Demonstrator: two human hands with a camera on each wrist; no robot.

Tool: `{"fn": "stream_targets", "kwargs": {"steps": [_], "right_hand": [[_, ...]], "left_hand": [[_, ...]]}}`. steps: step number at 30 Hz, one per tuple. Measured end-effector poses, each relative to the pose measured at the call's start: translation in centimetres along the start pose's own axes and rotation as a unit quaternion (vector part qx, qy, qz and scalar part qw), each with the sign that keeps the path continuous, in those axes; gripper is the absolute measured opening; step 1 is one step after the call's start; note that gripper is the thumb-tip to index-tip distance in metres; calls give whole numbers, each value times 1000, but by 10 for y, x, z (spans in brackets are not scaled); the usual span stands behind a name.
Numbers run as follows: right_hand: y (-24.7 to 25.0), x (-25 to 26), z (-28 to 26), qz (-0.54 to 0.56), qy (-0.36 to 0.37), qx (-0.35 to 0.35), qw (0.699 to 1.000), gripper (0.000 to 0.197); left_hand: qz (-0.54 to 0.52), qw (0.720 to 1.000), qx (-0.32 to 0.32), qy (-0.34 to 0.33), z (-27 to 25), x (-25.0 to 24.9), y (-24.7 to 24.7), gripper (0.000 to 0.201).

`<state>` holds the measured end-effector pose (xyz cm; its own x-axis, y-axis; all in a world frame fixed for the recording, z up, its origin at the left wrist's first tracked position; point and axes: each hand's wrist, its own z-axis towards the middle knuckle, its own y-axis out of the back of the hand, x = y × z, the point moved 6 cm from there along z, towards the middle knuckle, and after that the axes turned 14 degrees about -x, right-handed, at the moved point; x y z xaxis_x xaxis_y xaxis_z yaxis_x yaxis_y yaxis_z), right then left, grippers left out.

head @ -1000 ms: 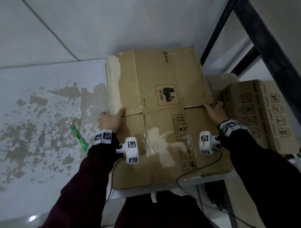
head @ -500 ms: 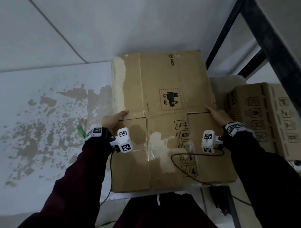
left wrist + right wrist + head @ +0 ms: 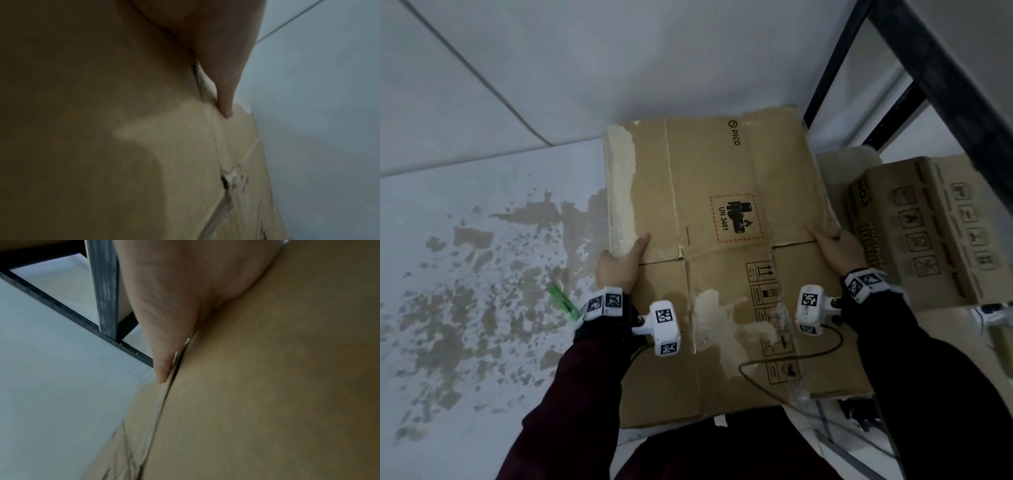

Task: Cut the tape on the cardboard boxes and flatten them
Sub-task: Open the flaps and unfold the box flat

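A flattened brown cardboard box (image 3: 709, 192) with a "UN 3481" label and torn tape patches lies over the white table's right end. My left hand (image 3: 619, 263) grips its left edge, thumb on top and fingers hidden beneath. My right hand (image 3: 835, 243) grips the right edge the same way. In the left wrist view the thumb (image 3: 224, 91) presses on the cardboard (image 3: 102, 146). The right wrist view shows the thumb (image 3: 170, 337) along the board's edge (image 3: 267, 386). A green cutter (image 3: 563, 301) lies on the table beside my left wrist, partly hidden.
A second, still-formed cardboard box (image 3: 928, 233) sits to the right, close to my right hand. A black metal shelf frame (image 3: 941, 68) rises at the right rear. The white table (image 3: 465, 274), with brown worn patches, stretches to the left. A cable (image 3: 808, 359) trails over the box.
Both hands keep their hold on the box's side edges. The box has shifted only slightly, and my left wrist now covers more of the green cutter.
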<state>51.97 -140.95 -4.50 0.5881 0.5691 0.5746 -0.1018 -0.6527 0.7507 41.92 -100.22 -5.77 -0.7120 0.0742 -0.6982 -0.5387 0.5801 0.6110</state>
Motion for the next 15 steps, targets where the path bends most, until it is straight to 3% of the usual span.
{"fn": "stream_targets", "kwargs": {"steps": [5, 11, 15], "right_hand": [[13, 5, -21, 38, 79, -63, 994, 62], [32, 11, -51, 56, 146, -94, 983, 56], [50, 4, -68, 79, 150, -78, 982, 60]], "left_hand": [[-6, 999, -25, -37, -11, 3, 9, 84], [-51, 995, -46, -73, -36, 4, 37, 69], [-85, 986, -90, -109, -70, 4, 80, 59]]}}
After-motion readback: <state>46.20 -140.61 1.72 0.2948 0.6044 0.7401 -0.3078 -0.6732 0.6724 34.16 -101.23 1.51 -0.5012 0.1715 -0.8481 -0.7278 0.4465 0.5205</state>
